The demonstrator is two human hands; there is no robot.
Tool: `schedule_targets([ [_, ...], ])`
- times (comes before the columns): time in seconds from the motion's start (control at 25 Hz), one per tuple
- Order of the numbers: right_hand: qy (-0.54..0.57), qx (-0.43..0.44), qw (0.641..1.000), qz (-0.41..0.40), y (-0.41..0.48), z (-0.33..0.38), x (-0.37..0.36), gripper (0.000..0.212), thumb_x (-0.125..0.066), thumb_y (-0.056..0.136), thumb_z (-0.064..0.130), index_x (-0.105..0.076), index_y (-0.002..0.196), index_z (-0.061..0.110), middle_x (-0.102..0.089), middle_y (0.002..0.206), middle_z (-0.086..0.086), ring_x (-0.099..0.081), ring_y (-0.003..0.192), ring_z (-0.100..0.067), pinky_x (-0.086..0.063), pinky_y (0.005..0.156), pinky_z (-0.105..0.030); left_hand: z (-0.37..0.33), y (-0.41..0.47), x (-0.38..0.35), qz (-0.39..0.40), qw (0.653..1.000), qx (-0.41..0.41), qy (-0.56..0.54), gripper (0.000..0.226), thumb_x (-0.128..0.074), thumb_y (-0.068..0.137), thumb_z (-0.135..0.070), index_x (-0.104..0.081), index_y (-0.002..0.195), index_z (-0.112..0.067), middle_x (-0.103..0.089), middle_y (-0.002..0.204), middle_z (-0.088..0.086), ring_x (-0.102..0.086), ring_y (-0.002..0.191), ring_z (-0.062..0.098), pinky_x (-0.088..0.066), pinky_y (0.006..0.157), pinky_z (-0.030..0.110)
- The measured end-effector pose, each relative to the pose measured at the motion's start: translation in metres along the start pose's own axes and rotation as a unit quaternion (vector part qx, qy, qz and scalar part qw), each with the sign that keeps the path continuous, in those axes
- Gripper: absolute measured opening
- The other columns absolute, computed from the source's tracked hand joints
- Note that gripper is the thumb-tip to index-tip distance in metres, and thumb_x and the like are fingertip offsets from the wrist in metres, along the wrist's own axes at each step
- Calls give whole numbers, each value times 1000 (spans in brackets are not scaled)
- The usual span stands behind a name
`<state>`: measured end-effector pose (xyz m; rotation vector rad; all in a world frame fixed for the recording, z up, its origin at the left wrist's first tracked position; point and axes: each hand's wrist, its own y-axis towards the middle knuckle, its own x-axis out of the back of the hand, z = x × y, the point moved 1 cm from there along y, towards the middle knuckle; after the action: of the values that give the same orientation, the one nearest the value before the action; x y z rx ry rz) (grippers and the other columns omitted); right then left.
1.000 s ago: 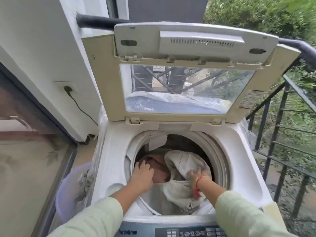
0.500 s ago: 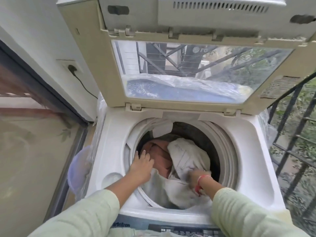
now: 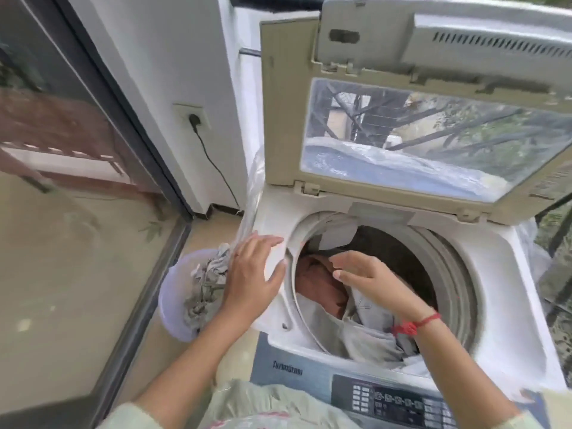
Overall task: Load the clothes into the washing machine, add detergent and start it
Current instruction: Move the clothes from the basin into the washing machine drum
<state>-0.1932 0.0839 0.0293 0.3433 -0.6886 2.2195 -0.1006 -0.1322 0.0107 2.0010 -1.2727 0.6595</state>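
A white top-loading washing machine (image 3: 495, 308) stands with its lid (image 3: 433, 119) raised. Its drum holds a reddish-brown garment (image 3: 318, 283) and a pale grey garment (image 3: 365, 332). My left hand (image 3: 252, 274) hovers over the machine's left rim with fingers straight and holds nothing. My right hand (image 3: 368, 278), a red thread at its wrist, is above the drum opening with relaxed fingers, also holding nothing. On the floor to the left, a lilac tub (image 3: 173, 292) contains crumpled grey patterned clothes (image 3: 205, 283).
The control panel (image 3: 399, 404) runs along the machine's front edge. A wall socket with a black plug and cable (image 3: 195, 120) is on the white wall at left. A glass sliding door (image 3: 62, 150) is further left. A dark railing (image 3: 554, 230) stands at right.
Both hands have come up out of the drum and let go of the clothes. My left hand moved left over the rim towards the tub. The view swung left.
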Motion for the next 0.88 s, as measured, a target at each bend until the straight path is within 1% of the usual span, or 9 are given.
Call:
schedule_targets([
  [0.08,55,35,998,24,2,38,-45,23,-65,88,21,-64,110,23,-67,109,6,-66,94,-7,-51,82,-18,45,-27,41,-80,993,82,4,43,-45,82,-39,-59,115,-14,-59,118,1,-43,119,18,-33,100,30],
  [0.16,81,66,993,46,12,79,-89,21,-64,88,19,-65,109,21,-68,108,5,-67,91,-10,-53,82,-20,103,-56,72,-92,980,174,16,49,-46,79,-43,-58,115,-12,-58,118,7,-46,115,24,-35,96,32],
  [0.24,64,83,992,77,26,110,-132,21,-63,89,17,-64,111,18,-67,108,6,-66,92,-7,-52,84,-18,158,-81,91,-53,968,240,41,54,-48,76,-45,-57,116,-9,-58,116,12,-51,109,30,-36,92,33],
  [0.36,43,72,990,112,60,141,-198,23,-62,90,15,-63,112,17,-66,109,7,-64,93,-1,-50,82,-14,236,-98,110,32,958,279,59,63,-42,73,-50,-57,118,-9,-59,113,13,-53,106,33,-38,90,37],
  [0.48,33,4,992,120,105,143,-261,26,-63,89,9,-62,114,8,-64,109,2,-63,84,6,-48,77,-11,304,-101,114,125,940,308,77,53,-53,75,-43,-58,117,-11,-59,109,16,-56,103,38,-46,87,44],
  [0.56,6,-60,991,121,142,130,-302,29,-63,88,7,-61,116,4,-62,115,-3,-62,93,-2,-48,82,-17,346,-100,114,191,926,313,89,48,-64,78,-29,-55,122,-12,-56,115,18,-53,110,39,-42,93,46],
  [0.64,-24,-123,985,117,175,113,-332,30,-63,87,7,-61,117,2,-62,120,-8,-59,105,-15,-46,90,-26,377,-95,114,251,907,324,95,50,-62,83,-26,-48,130,-15,-51,126,15,-46,120,35,-39,99,42],
  [0.76,-55,-214,970,97,213,85,-366,28,-62,87,6,-62,115,0,-65,111,-11,-58,103,-19,-42,86,-26,420,-85,105,291,893,328,97,49,-57,85,-28,-45,132,-19,-49,129,12,-44,123,32,-38,101,38],
  [0.88,-104,-276,951,97,242,45,-395,26,-59,87,8,-64,111,1,-67,110,-14,-60,105,-26,-44,82,-28,459,-73,76,337,879,322,101,48,-54,87,-31,-43,133,-19,-48,132,9,-43,123,29,-37,101,35],
])
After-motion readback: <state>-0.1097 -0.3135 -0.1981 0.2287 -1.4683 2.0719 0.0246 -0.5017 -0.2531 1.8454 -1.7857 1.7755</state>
